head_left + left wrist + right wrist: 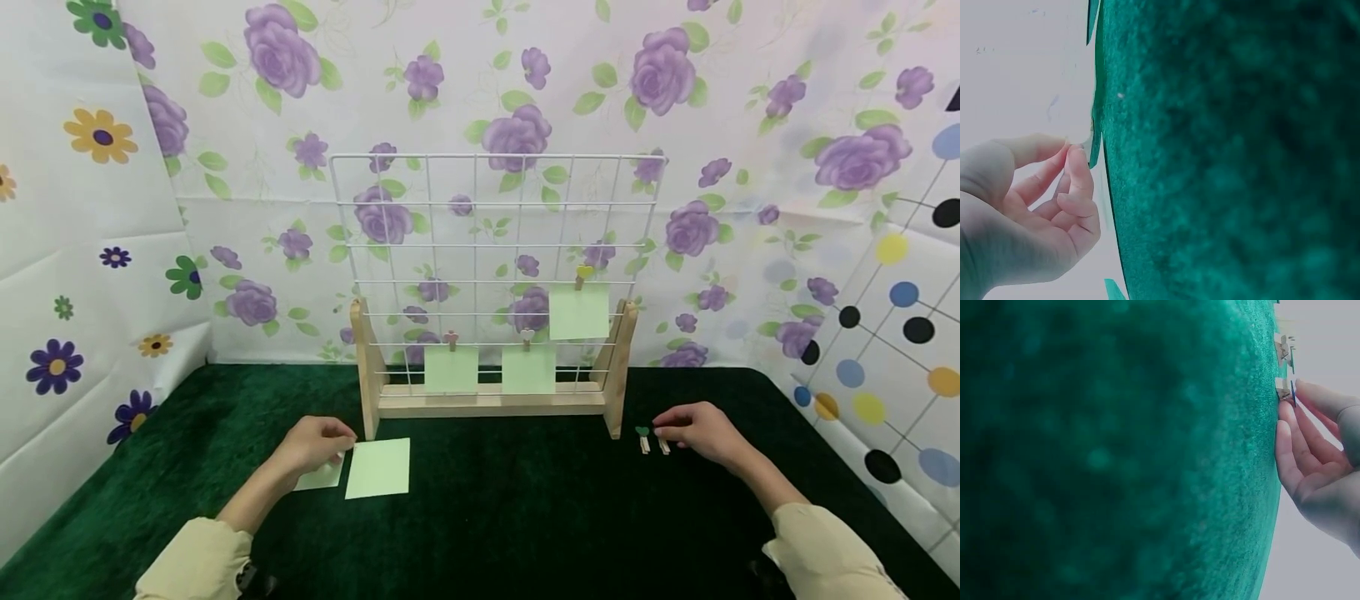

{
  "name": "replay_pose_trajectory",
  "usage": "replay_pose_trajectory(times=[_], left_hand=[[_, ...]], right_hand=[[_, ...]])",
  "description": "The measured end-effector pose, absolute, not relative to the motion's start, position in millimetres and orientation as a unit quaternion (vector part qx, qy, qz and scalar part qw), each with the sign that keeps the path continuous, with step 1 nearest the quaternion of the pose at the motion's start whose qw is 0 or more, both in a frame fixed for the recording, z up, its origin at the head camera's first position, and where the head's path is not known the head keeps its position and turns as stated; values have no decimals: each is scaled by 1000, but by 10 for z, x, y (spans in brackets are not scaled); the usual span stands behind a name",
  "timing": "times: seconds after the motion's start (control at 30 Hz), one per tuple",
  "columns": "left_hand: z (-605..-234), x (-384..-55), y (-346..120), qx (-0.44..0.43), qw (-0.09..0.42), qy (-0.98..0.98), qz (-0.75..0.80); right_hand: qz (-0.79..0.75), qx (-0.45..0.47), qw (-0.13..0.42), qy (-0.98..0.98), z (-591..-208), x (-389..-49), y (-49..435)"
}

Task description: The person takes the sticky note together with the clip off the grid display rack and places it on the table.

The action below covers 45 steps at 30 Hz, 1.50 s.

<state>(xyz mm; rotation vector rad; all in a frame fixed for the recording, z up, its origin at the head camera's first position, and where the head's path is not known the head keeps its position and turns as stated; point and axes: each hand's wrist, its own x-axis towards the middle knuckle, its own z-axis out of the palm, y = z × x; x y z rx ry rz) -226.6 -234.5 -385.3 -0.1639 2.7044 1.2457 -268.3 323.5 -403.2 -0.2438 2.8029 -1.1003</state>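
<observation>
Take the wire rack (476, 246) as the middle of your clock. Your left hand (315, 439) is at eight, thumb and fingertips drawn together, pinching the corner of a pale green sheet (378, 469) that lies on the worktop (480, 525) at seven. You have it by the corner towards ten o'clock, probably to leave its face uncovered. Another sheet (322, 477) lies partly beneath that hand, between seven and eight. Your right hand (697, 427) is at four, its narrow pinch holding a small wooden clip (664, 447); a clip with a green heart (643, 440) lies just beside it, towards nine o'clock. Sheets on one side and clips on the other likely give each of your hands its own supply.

On the rack, one sheet (452, 372) hangs at seven from a pink-topped clip (451, 339), one (528, 372) at five from a pale-topped clip (527, 337), and one (579, 312) between three and four from a yellow-topped clip (584, 273). Each clip sits at the paper's top edge, presumably to pin it to a wire and let it hang straight. The wooden stand (491, 407) seems meant to keep the mesh upright.

You have no brand or label to read: the sheets look blank, and the small dark marks on the clips in the right wrist view cannot be made out
</observation>
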Motion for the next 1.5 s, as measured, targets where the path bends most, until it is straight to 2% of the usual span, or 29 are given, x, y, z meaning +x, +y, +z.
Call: replay_pose_trajectory(times=[0.57,1.27,1.5], left_hand=[[-3807,-2222,-2367,-41,36,901,430],[-3591,-2094,-2021,16,-49,897,439],[-3529,-2062,-1902,20,-64,891,450]], right_hand=[[-375,-84,45,922,-3970,-2667,3260],[-417,-93,-48,903,-3616,-2571,3117],[-418,-99,-97,898,-3532,-2502,2986]])
